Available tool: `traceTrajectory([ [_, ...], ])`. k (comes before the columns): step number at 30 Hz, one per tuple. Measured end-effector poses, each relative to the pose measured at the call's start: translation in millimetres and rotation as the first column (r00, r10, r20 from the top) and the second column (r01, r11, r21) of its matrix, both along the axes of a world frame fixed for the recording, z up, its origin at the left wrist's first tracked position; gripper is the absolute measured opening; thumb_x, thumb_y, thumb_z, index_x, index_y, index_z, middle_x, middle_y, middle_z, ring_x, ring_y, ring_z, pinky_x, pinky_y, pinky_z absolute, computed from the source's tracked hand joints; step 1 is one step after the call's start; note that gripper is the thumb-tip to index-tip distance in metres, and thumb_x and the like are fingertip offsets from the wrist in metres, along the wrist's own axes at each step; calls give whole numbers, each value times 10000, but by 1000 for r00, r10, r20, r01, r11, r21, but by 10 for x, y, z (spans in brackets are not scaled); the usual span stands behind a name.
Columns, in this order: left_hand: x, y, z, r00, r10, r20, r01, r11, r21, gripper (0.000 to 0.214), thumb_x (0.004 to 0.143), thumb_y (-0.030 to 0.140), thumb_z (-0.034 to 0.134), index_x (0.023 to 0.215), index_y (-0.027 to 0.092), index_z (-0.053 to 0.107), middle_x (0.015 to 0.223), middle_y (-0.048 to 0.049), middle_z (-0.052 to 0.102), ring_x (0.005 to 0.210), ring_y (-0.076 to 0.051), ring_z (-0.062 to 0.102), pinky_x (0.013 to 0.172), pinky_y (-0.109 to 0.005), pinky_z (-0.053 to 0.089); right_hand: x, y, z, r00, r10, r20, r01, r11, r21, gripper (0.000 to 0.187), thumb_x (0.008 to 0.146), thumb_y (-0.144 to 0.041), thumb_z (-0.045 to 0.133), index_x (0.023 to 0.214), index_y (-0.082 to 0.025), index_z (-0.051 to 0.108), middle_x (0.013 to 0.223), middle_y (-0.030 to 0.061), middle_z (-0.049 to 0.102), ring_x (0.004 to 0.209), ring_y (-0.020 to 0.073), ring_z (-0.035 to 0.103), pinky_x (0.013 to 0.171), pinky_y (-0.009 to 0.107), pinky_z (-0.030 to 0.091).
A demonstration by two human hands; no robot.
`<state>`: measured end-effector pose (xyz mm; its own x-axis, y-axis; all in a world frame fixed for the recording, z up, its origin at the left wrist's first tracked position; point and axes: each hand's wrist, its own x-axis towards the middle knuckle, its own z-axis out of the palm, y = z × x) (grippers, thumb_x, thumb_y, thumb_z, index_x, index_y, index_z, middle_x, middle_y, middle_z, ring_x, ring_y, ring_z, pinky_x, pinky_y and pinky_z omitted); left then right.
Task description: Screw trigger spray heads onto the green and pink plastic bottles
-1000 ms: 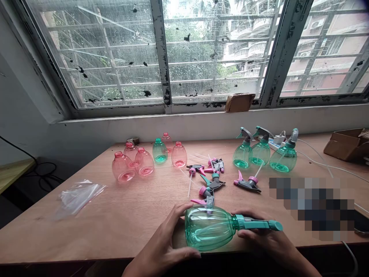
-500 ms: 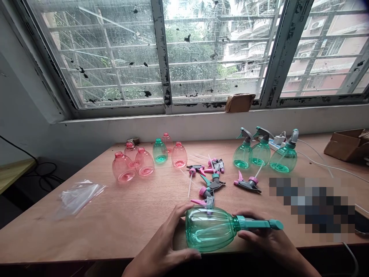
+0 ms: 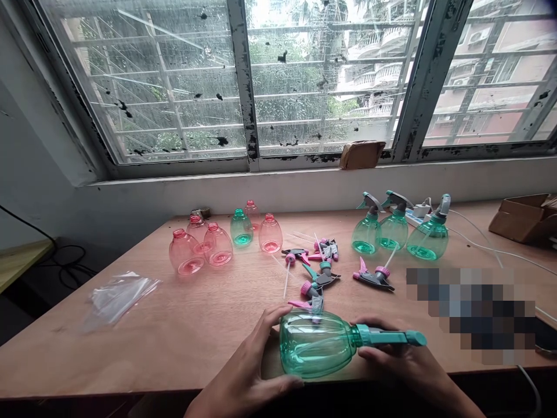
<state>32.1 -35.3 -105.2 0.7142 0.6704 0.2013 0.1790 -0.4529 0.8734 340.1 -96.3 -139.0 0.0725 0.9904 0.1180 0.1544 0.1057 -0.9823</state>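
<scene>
Head view: a green spray bottle [image 3: 317, 343] is held on its side over the table's [image 3: 174, 342] near edge. Its base is cupped by the left hand [image 3: 247, 366] – thumb and fingers spread apart – while its neck is gripped between the right hand's [image 3: 402, 361] thumb and fingers, partly hidden. Loose spray heads [image 3: 325, 280] are scattered beyond.

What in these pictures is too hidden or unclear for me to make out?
All in the head view:
Right hand: some fingers are hidden behind the top of the held green bottle.
Pink-and-gray spray top: its near end lies behind that bottle, seen only through green plastic.
Blocky patch: whatever is there is blurred out.
Cardboard box: cut off by the right edge.
Dark object: partly behind a pink bottle.
</scene>
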Motion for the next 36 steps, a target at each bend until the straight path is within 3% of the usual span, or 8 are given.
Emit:
traceTrajectory([
  [3, 2, 1, 32, 1000, -17, -22, 17, 1000, 8, 914, 857, 61, 809, 1557, 433, 356, 1640, -13, 429, 1502, -315, 442, 1243, -425, 400, 22, 4, 2, 998, 39, 59, -40, 999, 23, 209, 759, -314, 887, 960, -276, 844, 900, 31, 850, 835, 283, 774, 730, 298, 630],
  [8, 8, -13, 104, 999, -48, 12, 48, 999, -23, 833, 877, 94, 777, 1551, 400, 396, 1630, -22, 447, 1505, -323, 434, 1238, -434, 407, 17, -27, -13, 998, 59, -26, -57, 997, 56, 215, 767, -302, 883, 977, -292, 837, 899, 5, 833, 839, 258, 754, 739, 283, 606],
  [16, 1, 0, 90, 998, -56, 17, 57, 998, -27, 847, 855, 105, 776, 1552, 402, 399, 1633, -16, 440, 1513, -328, 418, 1248, -442, 389, 113, -5, -92, 994, 97, 57, -103, 990, 99, 245, 755, -274, 884, 998, -280, 852, 900, 33, 862, 808, 281, 779, 706, 303, 624],
  [22, -9, 11, 55, 999, -43, 18, 44, 997, -57, 865, 844, 97, 799, 1552, 399, 404, 1623, -20, 452, 1497, -329, 444, 1243, -449, 401, 96, -2, -67, 992, 69, 104, -81, 990, 119, 247, 739, -263, 870, 985, -278, 848, 881, 33, 863, 761, 285, 783, 665, 310, 639],
  [30, -9, 15, 21, 998, -30, 52, 34, 996, -88, 845, 845, 112, 810, 1544, 389, 425, 1620, -25, 469, 1503, -333, 445, 1256, -455, 388, 112, -10, -50, 969, 28, 245, -64, 988, 140, 232, 749, -283, 836, 981, -266, 831, 953, 52, 863, 886, 321, 790, 744, 346, 640],
  [36, 4, 0, 69, 998, -29, 57, 35, 994, -106, 835, 839, 99, 794, 1544, 367, 435, 1600, -39, 492, 1485, -338, 474, 1263, -455, 381, 90, -11, -29, 945, 7, 327, -52, 990, 129, 237, 725, -215, 767, 959, -246, 793, 888, 43, 833, 806, 298, 775, 686, 346, 636],
])
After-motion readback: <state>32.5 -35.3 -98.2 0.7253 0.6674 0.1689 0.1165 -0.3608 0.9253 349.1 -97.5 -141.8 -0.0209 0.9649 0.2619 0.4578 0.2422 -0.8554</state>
